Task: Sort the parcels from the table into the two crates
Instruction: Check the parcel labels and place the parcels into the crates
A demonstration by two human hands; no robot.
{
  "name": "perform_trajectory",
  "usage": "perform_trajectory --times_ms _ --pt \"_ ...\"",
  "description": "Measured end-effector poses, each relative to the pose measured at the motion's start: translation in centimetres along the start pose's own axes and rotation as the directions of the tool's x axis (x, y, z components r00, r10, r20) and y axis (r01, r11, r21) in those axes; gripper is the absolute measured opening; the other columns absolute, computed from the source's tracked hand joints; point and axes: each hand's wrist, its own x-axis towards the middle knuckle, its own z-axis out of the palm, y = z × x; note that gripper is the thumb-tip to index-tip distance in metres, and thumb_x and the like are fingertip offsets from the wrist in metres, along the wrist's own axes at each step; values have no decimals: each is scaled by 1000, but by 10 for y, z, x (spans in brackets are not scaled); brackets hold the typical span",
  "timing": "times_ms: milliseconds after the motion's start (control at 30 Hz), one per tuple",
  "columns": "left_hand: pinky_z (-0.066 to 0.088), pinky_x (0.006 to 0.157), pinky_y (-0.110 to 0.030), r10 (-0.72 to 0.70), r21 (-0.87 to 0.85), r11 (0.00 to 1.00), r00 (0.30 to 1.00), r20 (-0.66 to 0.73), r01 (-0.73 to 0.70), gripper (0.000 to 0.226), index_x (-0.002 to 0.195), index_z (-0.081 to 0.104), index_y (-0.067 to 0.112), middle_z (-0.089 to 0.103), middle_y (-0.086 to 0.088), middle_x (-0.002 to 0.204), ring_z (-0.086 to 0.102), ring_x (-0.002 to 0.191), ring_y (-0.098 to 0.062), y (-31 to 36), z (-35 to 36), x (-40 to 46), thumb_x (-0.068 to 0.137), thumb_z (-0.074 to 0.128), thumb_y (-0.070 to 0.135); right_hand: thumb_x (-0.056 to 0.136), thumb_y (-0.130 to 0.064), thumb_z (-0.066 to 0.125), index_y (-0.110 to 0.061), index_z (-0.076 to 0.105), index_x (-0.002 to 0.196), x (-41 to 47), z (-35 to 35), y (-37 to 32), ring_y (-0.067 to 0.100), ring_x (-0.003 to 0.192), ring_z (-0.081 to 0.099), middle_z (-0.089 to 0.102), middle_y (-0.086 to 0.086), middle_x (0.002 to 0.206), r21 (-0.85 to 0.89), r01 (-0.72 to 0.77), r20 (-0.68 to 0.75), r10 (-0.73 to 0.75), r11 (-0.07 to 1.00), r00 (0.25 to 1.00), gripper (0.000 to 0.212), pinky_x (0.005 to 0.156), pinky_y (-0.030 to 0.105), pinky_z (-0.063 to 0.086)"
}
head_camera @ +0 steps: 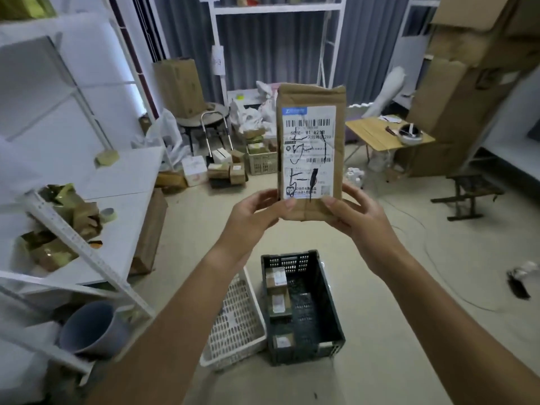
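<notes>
You hold the brown parcel (310, 153) upright in mid-air, label toward you, your left hand (257, 217) and right hand (361, 220) each curled round a bottom corner; below on the floor, the black crate (327, 305) stands just beside the white crate (233, 325)

Two bare hands, left hand (257, 214) and right hand (359, 220). One tall brown cardboard parcel with white shipping label (310, 150) held up. Two floor crates: one dark slotted plastic crate (318, 325), one white perforated plastic crate (239, 320). Three small labelled brown parcels (276, 277) visible in dark crate. One grey plastic bucket (90, 328) lower left.
</notes>
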Motion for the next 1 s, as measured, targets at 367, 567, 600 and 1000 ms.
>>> perform_trajectory --times_ms 367,567,600,1000 --pt "52 108 -42 -132 -26 991 986 99 135 56 114 77 20 78 0 117 72 114 -20 -86 -34 90 68 87 50 76 -50 82 -24 49 141 52 3 77 16 109 73 76 -4 117 -37 -177 -135 171 983 976 78 84 27 60" --pt "49 111 -47 -238 -49 968 962 130 246 52 121 76 19 76 -2 123 70 118 -23 -138 -8 117 77 86 44 74 -50 81 -24 50 138 66 -30 122 15 111 72 76 -4 118 33 -289 -201 290 957 936 76 91 39 56" --pt "49 111 -47 -259 -47 962 957 132 267 49 122 75 20 76 -2 124 70 119 -22 -147 -4 122 80 85 43 76 -49 81 -25 51 137 70 -37 131 15 111 72 76 -4 118 51 -307 -201 311 950 929 73 89 37 57" --pt "57 90 -24 -540 -74 841 840 -61 535 59 123 74 14 77 -5 121 72 115 -21 -324 40 149 76 89 45 70 -50 80 -25 54 140 106 -119 316 11 111 71 73 -5 124 42 -612 -74 613 790 787 78 89 33 60"
